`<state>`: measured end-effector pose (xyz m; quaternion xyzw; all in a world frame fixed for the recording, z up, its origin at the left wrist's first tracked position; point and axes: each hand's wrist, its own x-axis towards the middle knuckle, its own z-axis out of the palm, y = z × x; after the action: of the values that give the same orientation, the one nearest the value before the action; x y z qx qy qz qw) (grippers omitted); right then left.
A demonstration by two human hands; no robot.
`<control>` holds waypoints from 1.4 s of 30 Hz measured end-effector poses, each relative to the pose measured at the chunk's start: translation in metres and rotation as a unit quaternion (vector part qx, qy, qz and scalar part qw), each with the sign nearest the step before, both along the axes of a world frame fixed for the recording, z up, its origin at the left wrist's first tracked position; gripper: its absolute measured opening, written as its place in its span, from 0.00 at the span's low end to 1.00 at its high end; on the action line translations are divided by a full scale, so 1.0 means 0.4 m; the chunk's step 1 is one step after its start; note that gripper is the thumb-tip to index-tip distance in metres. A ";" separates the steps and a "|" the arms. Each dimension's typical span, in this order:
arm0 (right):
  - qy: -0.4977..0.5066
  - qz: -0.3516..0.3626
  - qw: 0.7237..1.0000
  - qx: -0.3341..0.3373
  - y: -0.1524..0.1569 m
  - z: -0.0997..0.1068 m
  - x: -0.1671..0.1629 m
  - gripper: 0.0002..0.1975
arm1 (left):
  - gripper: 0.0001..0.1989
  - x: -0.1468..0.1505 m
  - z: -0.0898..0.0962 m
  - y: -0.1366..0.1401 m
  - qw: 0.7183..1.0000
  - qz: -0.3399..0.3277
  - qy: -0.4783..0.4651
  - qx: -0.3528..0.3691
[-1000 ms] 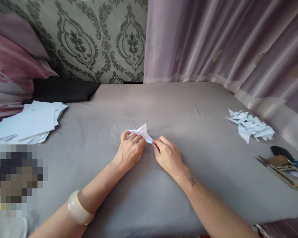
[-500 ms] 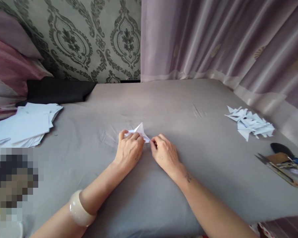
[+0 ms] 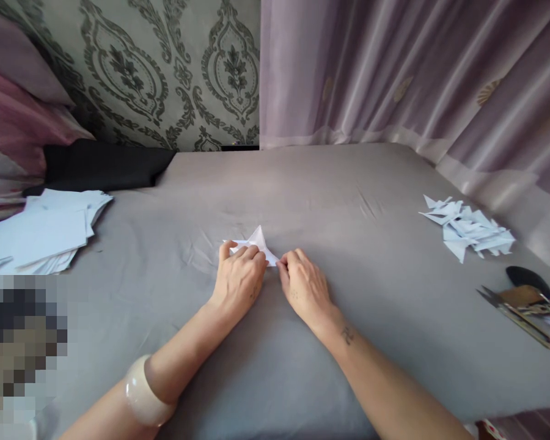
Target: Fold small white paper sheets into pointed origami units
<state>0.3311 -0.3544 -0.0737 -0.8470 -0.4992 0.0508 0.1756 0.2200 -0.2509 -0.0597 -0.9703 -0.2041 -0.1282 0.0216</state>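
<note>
A small folded piece of white paper (image 3: 258, 239) lies on the grey cloth in front of me, one pointed flap standing up. My left hand (image 3: 241, 272) rests over its near side, fingers curled and pressed on it, so much of the fold is hidden. With thumb and index finger, my right hand (image 3: 304, 280) pinches the paper's right-hand tip. A pale bangle (image 3: 146, 391) circles my left forearm.
White sheets (image 3: 50, 229) are stacked at the left. Folded white paper pieces (image 3: 474, 229) lie heaped at the right. Nearer me are scissors (image 3: 517, 315) and a black oval object (image 3: 527, 279). Black cloth (image 3: 105, 165) lies at the back left.
Both hands stay on the folded paper in nearly the same place. The upright flap sits slightly lower and a left point now shows beyond my left hand. The view has shifted a little.
</note>
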 end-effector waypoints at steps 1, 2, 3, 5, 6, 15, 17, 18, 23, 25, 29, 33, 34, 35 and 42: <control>0.004 -0.002 1.000 0.005 -0.003 -0.001 0.004 0.09 | 0.13 0.000 0.000 0.000 1.000 0.001 0.001 0.000; 0.010 -0.005 1.000 0.009 -0.007 -0.003 0.009 0.08 | 0.13 0.001 0.001 0.000 1.000 0.002 0.002 -0.001; 0.017 -0.009 1.000 0.014 -0.012 -0.004 0.015 0.07 | 0.13 0.001 0.001 0.000 1.000 0.004 0.002 -0.002; 0.031 -0.018 0.999 0.024 -0.025 -0.004 0.022 0.06 | 0.13 0.000 0.002 0.000 1.000 0.006 0.004 -0.004; 0.035 -0.020 0.999 0.028 -0.031 -0.002 0.023 0.06 | 0.13 -0.001 0.002 0.000 1.000 0.005 0.003 -0.004; -0.061 0.109 0.992 -0.026 -0.057 0.025 -0.032 0.23 | 0.13 0.000 0.003 0.005 1.000 -0.009 -0.004 -0.005; -0.073 0.110 0.991 -0.035 -0.060 0.027 -0.035 0.24 | 0.13 0.000 0.003 0.005 1.000 -0.011 -0.007 -0.007; -0.077 0.109 0.990 -0.038 -0.063 0.028 -0.036 0.24 | 0.13 0.000 0.003 0.005 1.000 -0.012 -0.010 -0.008; -0.077 0.110 0.990 -0.050 -0.069 0.033 -0.036 0.24 | 0.14 -0.001 0.004 0.007 1.000 -0.013 -0.015 -0.015; -0.079 0.111 0.989 -0.056 -0.068 0.035 -0.036 0.23 | 0.15 -0.001 0.005 0.007 1.000 -0.012 -0.010 -0.019; -0.083 0.109 0.989 -0.060 -0.066 0.035 -0.039 0.23 | 0.15 0.001 0.006 0.007 1.000 -0.010 -0.003 -0.020; -0.087 0.107 0.989 -0.057 -0.068 0.033 -0.040 0.22 | 0.15 0.001 0.004 0.006 1.000 -0.011 -0.008 -0.016; -0.087 0.108 0.989 -0.056 -0.068 0.033 -0.040 0.22 | 0.15 0.001 0.004 0.006 1.000 -0.012 -0.009 -0.016; -0.087 0.108 0.989 -0.055 -0.068 0.033 -0.040 0.22 | 0.15 0.001 0.004 0.006 1.000 -0.013 -0.010 -0.017; -0.085 0.105 0.989 -0.054 -0.068 0.031 -0.036 0.23 | 0.14 0.001 0.010 0.005 0.999 -0.010 -0.007 -0.034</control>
<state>0.3169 -0.3817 -0.0612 -0.7991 -0.5953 0.0239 0.0801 0.2204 -0.2490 -0.0555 -0.9714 -0.1991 -0.1284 -0.0139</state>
